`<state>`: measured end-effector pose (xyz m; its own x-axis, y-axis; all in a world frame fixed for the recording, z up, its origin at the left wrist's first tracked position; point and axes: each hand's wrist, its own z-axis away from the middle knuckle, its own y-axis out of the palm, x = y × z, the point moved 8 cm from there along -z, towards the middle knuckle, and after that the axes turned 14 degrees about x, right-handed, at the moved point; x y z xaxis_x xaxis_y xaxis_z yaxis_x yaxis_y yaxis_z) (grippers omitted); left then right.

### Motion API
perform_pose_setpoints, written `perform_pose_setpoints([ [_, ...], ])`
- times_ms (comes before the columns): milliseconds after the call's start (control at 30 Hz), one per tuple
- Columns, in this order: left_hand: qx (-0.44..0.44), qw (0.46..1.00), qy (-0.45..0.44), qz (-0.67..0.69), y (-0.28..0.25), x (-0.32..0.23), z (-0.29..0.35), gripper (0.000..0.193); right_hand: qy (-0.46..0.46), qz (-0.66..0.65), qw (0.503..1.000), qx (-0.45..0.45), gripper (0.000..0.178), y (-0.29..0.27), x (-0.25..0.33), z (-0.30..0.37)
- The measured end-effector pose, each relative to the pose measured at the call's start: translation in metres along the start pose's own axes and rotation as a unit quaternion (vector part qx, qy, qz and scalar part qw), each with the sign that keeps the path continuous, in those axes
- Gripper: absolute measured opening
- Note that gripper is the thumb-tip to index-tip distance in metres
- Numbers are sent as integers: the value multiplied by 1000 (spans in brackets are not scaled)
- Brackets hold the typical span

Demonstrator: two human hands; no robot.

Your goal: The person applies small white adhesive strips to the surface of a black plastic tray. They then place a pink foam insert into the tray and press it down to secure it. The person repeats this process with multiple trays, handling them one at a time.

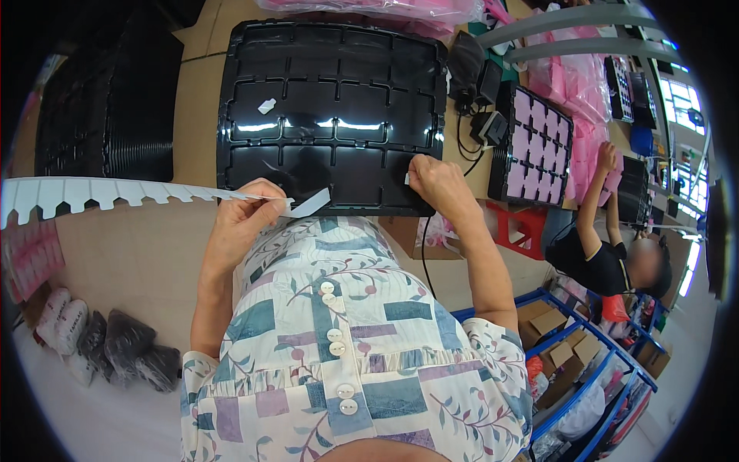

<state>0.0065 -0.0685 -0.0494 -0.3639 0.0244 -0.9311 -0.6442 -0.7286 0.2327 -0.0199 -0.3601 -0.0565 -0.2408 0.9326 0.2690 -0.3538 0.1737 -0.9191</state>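
A black plastic tray (331, 100) with moulded ridges lies in front of me, glossy and divided into compartments. My left hand (245, 223) is closed in a pinch at the tray's near left corner. Between its thumb and fingers runs a long white notched strip (115, 192) that stretches away to the left, and a flat white end (312, 204) sticks out past the fingertips over the tray's near edge. At the near right part of the tray, my right hand (440, 185) has its fingers pressed together on a small white piece (407, 179). Another white scrap (266, 106) lies on the tray.
Stacked black trays (108, 100) stand to the left. On the right sit a tray of pink pieces (535, 146), black adapters with cables (486, 127) and pink bags (566, 77). A co-worker (600, 254) reaches in from the far right, near a blue rack (585, 362).
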Motion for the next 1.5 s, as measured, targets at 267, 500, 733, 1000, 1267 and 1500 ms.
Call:
perform_pose_setpoints([
  [267, 6, 1000, 18, 1, 0, -5, -4, 10, -102, -14, 995, 14, 13, 10, 29, 38],
  [500, -83, 996, 16, 2, -27, -2, 9, 11, 110, -685, 720, -10, 14, 9, -47, 26],
  [733, -234, 972, -7, -1, -82, -2, 63, 12, -50, -676, 729, 89, 16, -19, -9, -65],
  [1000, -268, 963, -5, 24, -79, 14, 92, 14, -41, -259, 915, 306, 14, -14, 7, -6],
  [1267, -174, 984, -28, 1, -61, 11, 57, 17, 13, -91, 990, 103, 5, -5, 1, 7],
  [1500, -158, 986, -47, 2, -53, 12, 46, 16, 7, -6, 1000, 23, 13, -3, 2, 18],
])
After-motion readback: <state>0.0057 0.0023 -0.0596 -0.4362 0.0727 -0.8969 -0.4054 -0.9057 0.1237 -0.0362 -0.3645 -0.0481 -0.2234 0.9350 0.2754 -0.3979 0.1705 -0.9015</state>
